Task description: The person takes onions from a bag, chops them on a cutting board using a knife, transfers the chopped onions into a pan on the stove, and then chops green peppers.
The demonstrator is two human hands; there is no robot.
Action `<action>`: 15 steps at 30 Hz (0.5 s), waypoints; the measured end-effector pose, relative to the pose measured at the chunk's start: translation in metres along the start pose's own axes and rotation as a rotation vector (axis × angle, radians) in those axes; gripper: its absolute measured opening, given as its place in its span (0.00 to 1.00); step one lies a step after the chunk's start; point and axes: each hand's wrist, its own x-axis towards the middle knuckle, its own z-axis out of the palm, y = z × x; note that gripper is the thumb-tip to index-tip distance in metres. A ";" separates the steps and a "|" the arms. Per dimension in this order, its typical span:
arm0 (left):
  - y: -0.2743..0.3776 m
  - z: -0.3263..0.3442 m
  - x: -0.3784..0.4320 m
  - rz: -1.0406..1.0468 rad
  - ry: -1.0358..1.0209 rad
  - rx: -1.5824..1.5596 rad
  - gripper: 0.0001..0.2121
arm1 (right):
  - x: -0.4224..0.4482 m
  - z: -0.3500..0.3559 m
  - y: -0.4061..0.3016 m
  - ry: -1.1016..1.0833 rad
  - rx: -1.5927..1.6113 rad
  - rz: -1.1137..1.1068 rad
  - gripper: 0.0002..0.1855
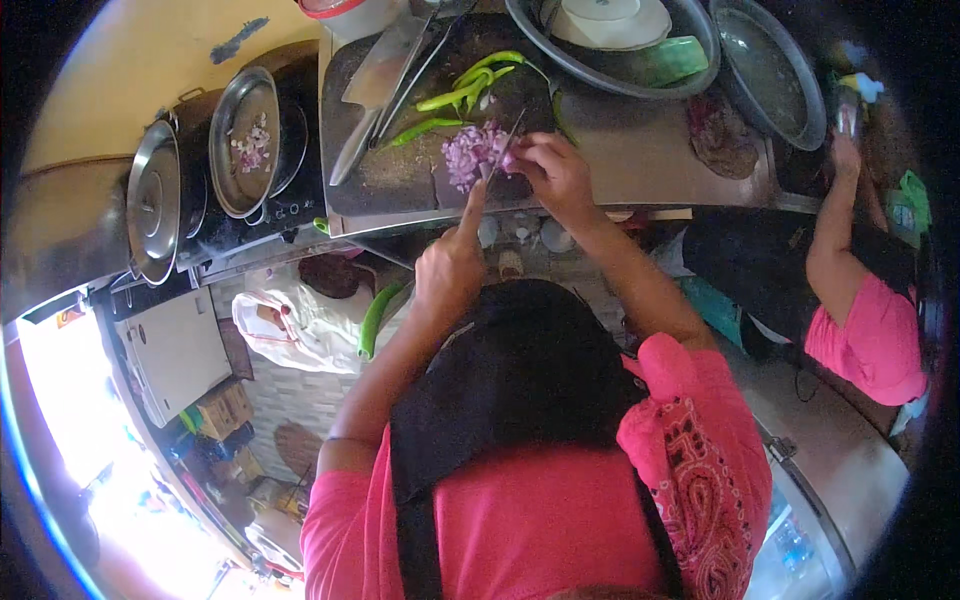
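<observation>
At the front of a dark cutting board [397,176], my left hand [450,270] grips a knife [506,142], index finger stretched along it; the handle is hidden in the fist. My right hand [555,172] pinches a piece of purple onion [510,160] against the blade's right side. Chopped purple onion [469,154] is heaped left of the blade, touching it. Behind the heap lie several long green chili peppers [465,90]. A cleaver [375,82] rests on the board's left part, beside metal tongs [412,75].
Left, a pan [217,150] with chopped onion sits on the stove beside a lidded pot [154,202]. Behind right stand a metal basin [536,45] with dishes and another basin [814,97]. A crumpled cloth [720,139] lies nearby. A co-worker's arm [832,225] reaches over the counter's right end.
</observation>
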 end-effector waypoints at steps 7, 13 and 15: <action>0.002 0.007 -0.003 0.005 0.023 0.047 0.39 | 0.000 -0.004 -0.002 -0.020 -0.009 -0.012 0.08; 0.010 0.020 0.021 -0.063 -0.024 0.063 0.40 | -0.005 0.003 0.006 0.038 -0.079 -0.038 0.08; 0.009 0.029 0.040 0.010 0.049 -0.028 0.41 | -0.003 0.003 0.006 0.038 0.033 -0.024 0.09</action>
